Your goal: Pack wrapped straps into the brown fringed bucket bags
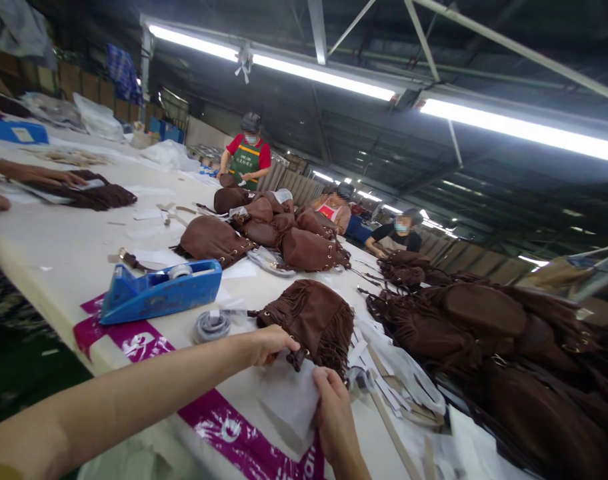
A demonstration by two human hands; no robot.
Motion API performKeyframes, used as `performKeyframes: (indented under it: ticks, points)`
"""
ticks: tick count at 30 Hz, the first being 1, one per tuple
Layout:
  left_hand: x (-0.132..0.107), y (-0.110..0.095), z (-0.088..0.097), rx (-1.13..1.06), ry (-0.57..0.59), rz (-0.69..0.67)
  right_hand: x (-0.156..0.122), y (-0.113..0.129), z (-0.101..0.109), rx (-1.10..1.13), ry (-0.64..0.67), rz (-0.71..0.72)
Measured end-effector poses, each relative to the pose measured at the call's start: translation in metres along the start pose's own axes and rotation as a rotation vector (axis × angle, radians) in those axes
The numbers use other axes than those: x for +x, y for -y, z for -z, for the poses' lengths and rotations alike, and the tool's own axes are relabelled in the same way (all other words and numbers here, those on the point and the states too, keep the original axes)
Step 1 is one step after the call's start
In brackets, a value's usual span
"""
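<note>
A brown fringed drawstring bag (311, 308) lies on the table in front of me. My left hand (275, 345) is closed in a pinch at the bag's near edge, by a small dark brown tassel (296, 361). Whether the fingers grip the tassel or the paper under it is hard to see. Below the bag hangs a sheet of thin white paper (289, 397). My right hand (333, 403) pinches this sheet at its right edge between thumb and fingers. A coil of grey wrapped strap (213, 326) rests left of the bag.
A blue tape dispenser (161, 293) stands on the white table (49, 247), near a purple printed strip (219, 420). Brown bags (311, 250) lie beyond; a large heap of bags (484, 333) fills the right. Several co-workers stand around; one co-worker's hand (59, 177) rests at left.
</note>
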State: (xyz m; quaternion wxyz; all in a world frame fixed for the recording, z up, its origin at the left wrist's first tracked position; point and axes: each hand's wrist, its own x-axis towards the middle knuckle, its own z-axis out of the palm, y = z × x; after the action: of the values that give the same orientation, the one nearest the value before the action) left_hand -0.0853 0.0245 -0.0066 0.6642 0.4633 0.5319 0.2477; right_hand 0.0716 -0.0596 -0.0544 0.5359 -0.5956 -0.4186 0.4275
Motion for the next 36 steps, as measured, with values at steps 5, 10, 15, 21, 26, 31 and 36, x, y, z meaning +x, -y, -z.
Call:
performKeyframes:
  ticks: [5, 10, 15, 21, 26, 31, 36]
  points:
    - [0.003, 0.000, 0.004, 0.024, 0.022, 0.021, 0.011, -0.017, -0.007, 0.187, -0.003, -0.051]
    - [0.004, 0.008, 0.004, 0.006, -0.034, -0.073, 0.020, -0.017, -0.021, 0.261, -0.063, -0.041]
    - [0.003, 0.018, 0.004, 0.006, -0.133, -0.239, 0.000, 0.004, -0.029, 0.464, 0.166, -0.132]
    - [0.001, 0.027, 0.002, 0.005, -0.153, -0.335, -0.009, 0.011, -0.021, 0.563, 0.243, -0.242]
    - [0.000, 0.032, 0.002, 0.007, -0.148, -0.390, 0.001, 0.005, -0.027, 0.312, 0.173, -0.162]
    - [-0.004, 0.033, 0.004, 0.019, -0.096, -0.417, 0.006, -0.001, -0.033, 0.148, 0.059, -0.087]
    - [-0.010, 0.029, 0.005, 0.123, -0.113, -0.519, 0.007, -0.003, -0.038, 0.094, 0.030, -0.044]
